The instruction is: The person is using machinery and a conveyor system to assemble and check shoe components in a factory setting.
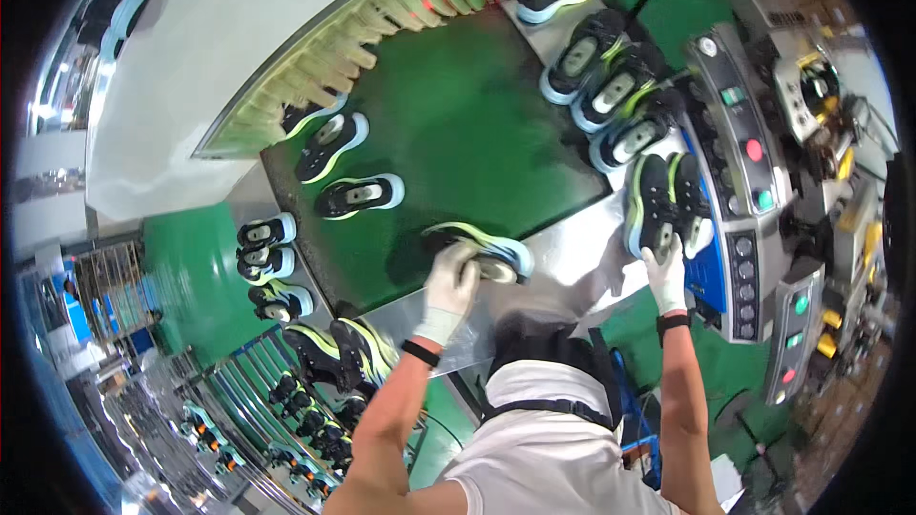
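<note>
The left hand has its gloved fingers clamped on one shoe at the centre of the frame; the shoe extends rightward from them, its long axis running left to right, dipping rightward, with this hand nearer. The right hand meets the lower end of two shoes at the right; whether its fingers grip cannot be told. Leftward on the green belt lie three more shoes, one partly under the flaps; four shoes sit upper right.
</note>
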{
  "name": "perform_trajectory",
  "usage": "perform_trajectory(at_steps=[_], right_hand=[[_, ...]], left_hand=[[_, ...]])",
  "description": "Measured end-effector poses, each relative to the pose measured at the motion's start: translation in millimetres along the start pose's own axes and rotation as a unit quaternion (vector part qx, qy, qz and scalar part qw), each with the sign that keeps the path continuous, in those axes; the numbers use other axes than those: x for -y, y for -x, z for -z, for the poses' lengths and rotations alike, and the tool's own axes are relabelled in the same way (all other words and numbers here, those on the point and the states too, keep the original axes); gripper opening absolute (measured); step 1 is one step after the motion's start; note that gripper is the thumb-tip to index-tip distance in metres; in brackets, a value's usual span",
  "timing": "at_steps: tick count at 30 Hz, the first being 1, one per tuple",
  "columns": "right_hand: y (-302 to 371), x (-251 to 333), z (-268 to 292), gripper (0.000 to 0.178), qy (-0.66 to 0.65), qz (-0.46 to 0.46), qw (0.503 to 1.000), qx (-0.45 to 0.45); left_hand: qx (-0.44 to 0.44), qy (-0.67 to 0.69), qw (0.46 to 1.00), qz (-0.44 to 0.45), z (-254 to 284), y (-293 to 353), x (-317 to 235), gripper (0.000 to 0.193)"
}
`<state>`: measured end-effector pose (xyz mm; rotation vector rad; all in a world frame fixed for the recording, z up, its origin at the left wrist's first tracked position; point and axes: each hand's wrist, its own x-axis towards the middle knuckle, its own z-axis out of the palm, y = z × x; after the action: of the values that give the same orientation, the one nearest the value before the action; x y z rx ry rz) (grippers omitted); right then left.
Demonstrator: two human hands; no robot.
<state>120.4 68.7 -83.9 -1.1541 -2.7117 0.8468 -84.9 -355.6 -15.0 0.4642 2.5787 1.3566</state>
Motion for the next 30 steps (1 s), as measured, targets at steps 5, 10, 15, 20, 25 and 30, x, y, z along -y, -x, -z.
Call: perform_trajectory(at_steps=[5,10,15,20,25,30], right_hand=[[99.0,40.6,56.1,0.081,-0.260,-0.108,0.958,0.048],[169.7,-39.0,31.0,0.093,-0.190,-0.055,0.970,0.141],[144.8,-72.8,-19.9,0.108,-0.153,0.122,0.969,0.153],[116.7,-76.8,-52.2,0.096,-0.119,0.157,0.974,0.110],[92.6,-68.7,-57.1,0.098,-0.062,0.267,0.958,0.081],[70.9,-52.5,-80.8,0.076,0.049,0.301,0.948,0.094]], left_hand=[[0.216,-0.021,0.976,-0.027,-122.3,45.3,-72.6,0.030],[0.303,-0.087,0.941,-0.121,-148.2,42.4,-95.9,0.066],[0.395,-0.194,0.818,-0.371,-152.5,-3.4,-83.8,0.118],[0.472,-0.088,0.776,-0.409,-209.6,-37.6,-41.3,0.075],[0.480,-0.092,0.767,-0.416,-221.0,-41.2,-35.8,0.059],[0.470,-0.069,0.763,-0.438,-215.5,-46.0,-10.7,0.054]])
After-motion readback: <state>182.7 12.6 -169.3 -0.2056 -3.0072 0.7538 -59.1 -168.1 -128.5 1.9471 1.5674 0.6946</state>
